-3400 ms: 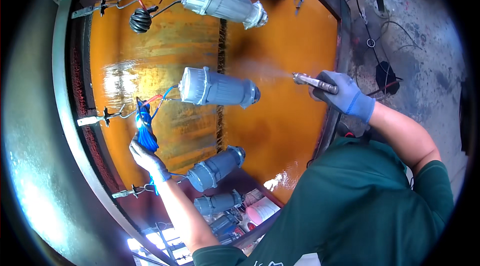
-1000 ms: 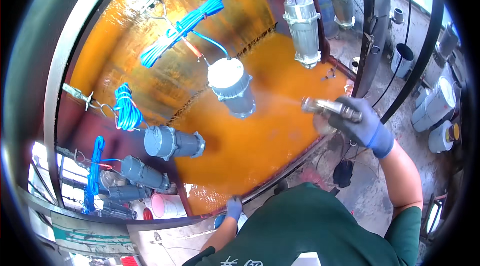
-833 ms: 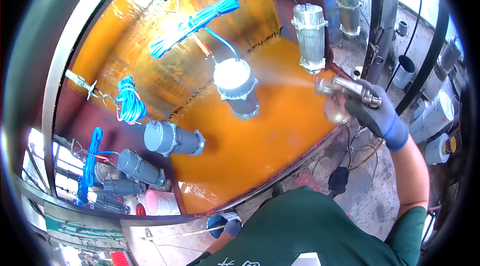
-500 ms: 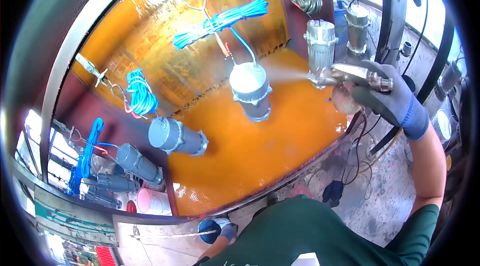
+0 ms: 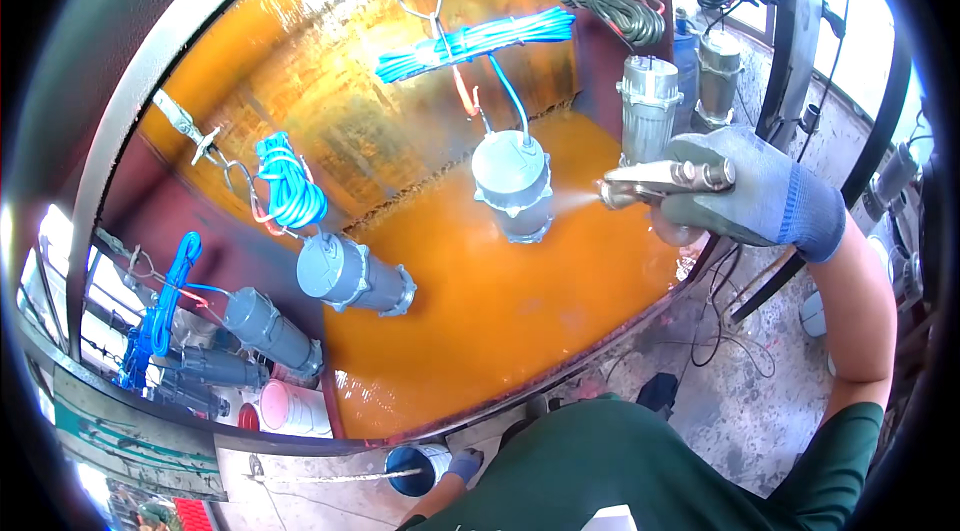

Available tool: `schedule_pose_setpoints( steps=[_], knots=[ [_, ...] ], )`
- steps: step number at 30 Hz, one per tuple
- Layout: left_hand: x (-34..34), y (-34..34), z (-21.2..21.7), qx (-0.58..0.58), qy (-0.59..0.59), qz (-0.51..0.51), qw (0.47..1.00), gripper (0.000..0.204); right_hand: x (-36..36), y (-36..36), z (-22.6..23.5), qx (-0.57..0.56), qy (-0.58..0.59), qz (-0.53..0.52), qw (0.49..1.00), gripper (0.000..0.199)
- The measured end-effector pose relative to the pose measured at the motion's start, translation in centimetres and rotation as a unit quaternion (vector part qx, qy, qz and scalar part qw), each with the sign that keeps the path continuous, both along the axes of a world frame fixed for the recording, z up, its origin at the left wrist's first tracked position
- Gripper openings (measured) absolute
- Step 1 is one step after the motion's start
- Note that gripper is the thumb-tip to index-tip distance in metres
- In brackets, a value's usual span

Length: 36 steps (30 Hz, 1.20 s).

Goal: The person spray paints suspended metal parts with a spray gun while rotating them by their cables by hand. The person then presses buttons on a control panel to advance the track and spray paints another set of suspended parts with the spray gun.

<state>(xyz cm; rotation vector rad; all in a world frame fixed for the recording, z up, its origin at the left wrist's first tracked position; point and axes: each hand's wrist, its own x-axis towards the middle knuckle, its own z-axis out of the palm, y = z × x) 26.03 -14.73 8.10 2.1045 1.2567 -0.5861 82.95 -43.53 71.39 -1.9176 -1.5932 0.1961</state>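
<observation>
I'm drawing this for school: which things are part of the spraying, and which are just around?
Part of the spraying:
- spray gun in the gloved right hand
- grey metal cylinder it points at
- blue cable bundle above that cylinder

Probably just around:
- pink bucket
- blue barrel in the background

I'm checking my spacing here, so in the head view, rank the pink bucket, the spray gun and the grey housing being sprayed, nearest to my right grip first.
1. Spray gun: held in your right grip.
2. Grey housing being sprayed: left of the gun's nozzle.
3. Pink bucket: lower left, farthest.
</observation>
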Motion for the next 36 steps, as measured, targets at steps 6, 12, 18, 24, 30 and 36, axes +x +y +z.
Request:
schedule_pose_setpoints(
  steps=[6, 12, 18, 24, 30, 36],
  knots=[
    [-1.7, 0.6, -0.2, -0.014, 0.06, -0.009, 0.998, 0.047, 0.2, 1.3, 0.9, 0.033, 0.111, -0.047, 0.992, 0.017],
    [-0.2, -0.1, 1.7, -0.024, 0.048, -0.024, 0.998, 0.045, 0.5, 2.7, -0.6, 0.02, -0.004, 0.058, 0.998, 0.023],
    [0.7, 2.1, -2.7, 0.061, -0.079, -0.093, 0.991, 0.045, 1.0, 0.2, -3.1, 0.061, 0.135, -0.093, 0.985, 0.02],
    [5.5, 1.7, 2.0, 0.078, -0.123, -0.041, 0.988, 0.041, 0.9, -2.3, -8.4, -0.02, 0.126, 0.016, 0.992, 0.016],
    [16.0, 4.6, 12.4, 0.143, -0.38, 0.07, 0.911, 0.022, 2.4, -3.4, -11.1, 0.125, 0.176, -0.15, 0.965, 0.023],
    [30.0, 5.9, 31.4, 0.192, -0.672, -0.043, 0.714, 0.018, -0.4, -4.4, -11.1, 0.106, 0.174, -0.026, 0.979, 0.024]
  ],
)
